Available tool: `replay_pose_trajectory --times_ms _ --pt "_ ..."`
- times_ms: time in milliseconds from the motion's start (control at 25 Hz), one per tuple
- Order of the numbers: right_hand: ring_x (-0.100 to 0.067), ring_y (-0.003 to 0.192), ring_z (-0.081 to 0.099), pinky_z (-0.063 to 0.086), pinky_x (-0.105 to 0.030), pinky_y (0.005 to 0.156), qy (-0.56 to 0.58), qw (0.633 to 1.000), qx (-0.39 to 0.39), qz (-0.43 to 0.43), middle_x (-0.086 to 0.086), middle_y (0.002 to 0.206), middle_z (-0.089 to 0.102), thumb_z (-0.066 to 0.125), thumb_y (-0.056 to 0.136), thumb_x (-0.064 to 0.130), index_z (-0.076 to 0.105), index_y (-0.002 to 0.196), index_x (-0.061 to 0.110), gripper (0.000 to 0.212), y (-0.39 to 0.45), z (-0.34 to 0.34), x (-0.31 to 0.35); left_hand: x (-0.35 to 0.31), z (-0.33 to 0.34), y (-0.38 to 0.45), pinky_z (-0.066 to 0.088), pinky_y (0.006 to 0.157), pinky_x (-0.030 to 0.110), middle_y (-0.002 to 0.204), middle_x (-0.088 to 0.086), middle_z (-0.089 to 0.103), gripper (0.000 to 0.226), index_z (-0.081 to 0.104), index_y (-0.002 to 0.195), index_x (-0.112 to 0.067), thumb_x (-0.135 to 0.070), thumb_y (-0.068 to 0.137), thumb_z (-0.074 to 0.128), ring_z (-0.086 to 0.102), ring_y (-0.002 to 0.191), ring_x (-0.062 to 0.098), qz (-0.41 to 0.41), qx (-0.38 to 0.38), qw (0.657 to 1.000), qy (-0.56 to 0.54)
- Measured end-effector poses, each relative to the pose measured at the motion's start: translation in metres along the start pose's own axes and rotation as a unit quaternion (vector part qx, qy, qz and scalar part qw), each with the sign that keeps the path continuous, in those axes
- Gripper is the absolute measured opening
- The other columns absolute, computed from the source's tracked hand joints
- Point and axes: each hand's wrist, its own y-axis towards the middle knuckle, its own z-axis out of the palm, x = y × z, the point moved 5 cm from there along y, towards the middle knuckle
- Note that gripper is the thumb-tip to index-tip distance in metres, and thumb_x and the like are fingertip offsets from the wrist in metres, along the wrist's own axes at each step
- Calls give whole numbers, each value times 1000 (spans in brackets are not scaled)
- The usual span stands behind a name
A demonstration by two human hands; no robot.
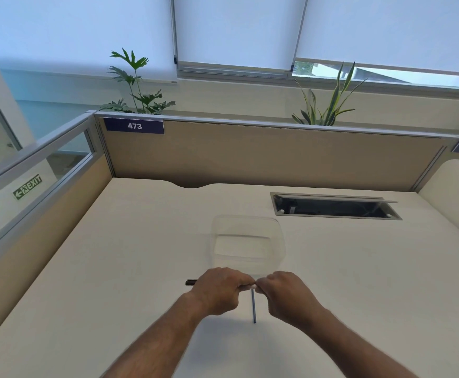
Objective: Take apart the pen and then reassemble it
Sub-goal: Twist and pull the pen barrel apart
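Held just above the counter [130, 268], the light, stiff, slippery pen barrel [191, 282] sits in the left hand [219, 290], fingers curled round it, while the right hand [287, 296] pinches its end; the thin refill [253, 306] lies beneath.

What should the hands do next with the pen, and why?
Probably ease the two hands apart. The left hand grips the pen barrel, the right hand pinches a small pale piece at its end, and the refill already lies on the desk.
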Motion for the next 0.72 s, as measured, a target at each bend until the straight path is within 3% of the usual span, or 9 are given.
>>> replay_pose_trajectory --times_ms 160,280,360,720 --pt "-32 75 64 41 -35 60 -17 1000 -10 -4 -10 84 73 52 89 6 69 96 12 19 -1 1 2 -1 -1 0 51 66 37 97 -5 73 27 61 110 -35 -19 96 45 60 81 24 4 4 1000 -6" --pt "-25 55 62 37 -26 47 -26 999 -34 -6 -4 63 69 73 73 3 71 79 15 13 -4 -3 4 -1 -1 0 50 65 37 93 -4 73 25 60 108 -34 -19 96 44 58 78 24 4 8 1000 -13" --pt "-20 42 55 36 -22 39 -20 998 -52 -11 2 49 61 84 58 2 68 66 18 23 -7 -5 6 -1 -1 0 52 66 40 91 -4 72 24 59 106 -34 -19 96 43 57 76 24 2 15 1000 -16" --pt "-16 39 52 37 -21 36 -27 997 -76 -18 5 46 59 86 50 4 67 64 20 29 -10 -3 7 -1 0 2 50 69 40 94 -4 72 28 61 104 -34 -14 95 45 56 78 22 -1 35 999 -15"
